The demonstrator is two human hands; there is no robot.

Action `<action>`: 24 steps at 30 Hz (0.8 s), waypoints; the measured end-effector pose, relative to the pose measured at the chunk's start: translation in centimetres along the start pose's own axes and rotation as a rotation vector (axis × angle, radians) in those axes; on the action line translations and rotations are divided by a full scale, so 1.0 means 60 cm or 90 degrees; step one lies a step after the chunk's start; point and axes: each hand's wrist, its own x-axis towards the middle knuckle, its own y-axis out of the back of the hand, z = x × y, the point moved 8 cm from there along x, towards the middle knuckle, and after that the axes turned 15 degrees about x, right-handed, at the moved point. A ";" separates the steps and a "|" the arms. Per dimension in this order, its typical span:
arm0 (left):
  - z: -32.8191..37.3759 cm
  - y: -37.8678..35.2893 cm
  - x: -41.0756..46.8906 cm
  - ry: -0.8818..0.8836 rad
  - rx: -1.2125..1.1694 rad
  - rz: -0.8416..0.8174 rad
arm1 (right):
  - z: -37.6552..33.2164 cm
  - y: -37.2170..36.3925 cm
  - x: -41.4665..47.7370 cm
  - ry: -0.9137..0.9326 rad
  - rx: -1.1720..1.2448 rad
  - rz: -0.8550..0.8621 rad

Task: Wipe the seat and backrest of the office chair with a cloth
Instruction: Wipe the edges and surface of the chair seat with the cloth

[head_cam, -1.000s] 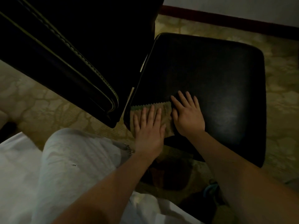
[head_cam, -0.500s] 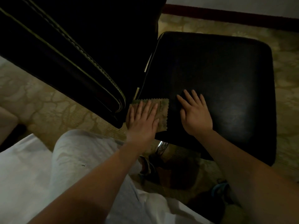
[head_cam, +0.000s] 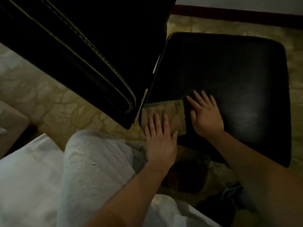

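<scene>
The black leather seat of the office chair fills the right half of the head view, and its black backrest with pale stitching rises at the upper left. A tan cloth with zigzag edges lies on the seat's near left corner. My left hand rests flat on the cloth, fingers spread, pressing it down. To the right of the cloth my right hand lies flat on the bare leather, fingers apart.
My knee in light grey trousers is at the lower middle, over white bedding. Patterned beige carpet surrounds the chair. A dark red baseboard runs along the far wall. A blue object lies on the floor under my right arm.
My left hand has slid back toward the seat's near edge, so more of the cloth shows beyond its fingers. My right hand stays flat on the seat.
</scene>
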 end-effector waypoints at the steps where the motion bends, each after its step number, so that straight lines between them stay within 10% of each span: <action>1: -0.008 -0.006 0.001 0.003 0.007 0.000 | 0.000 0.001 0.000 0.001 0.005 0.001; 24: -0.069 0.016 0.111 -0.040 -0.013 -0.048 | 0.001 -0.004 0.004 -0.011 0.025 0.033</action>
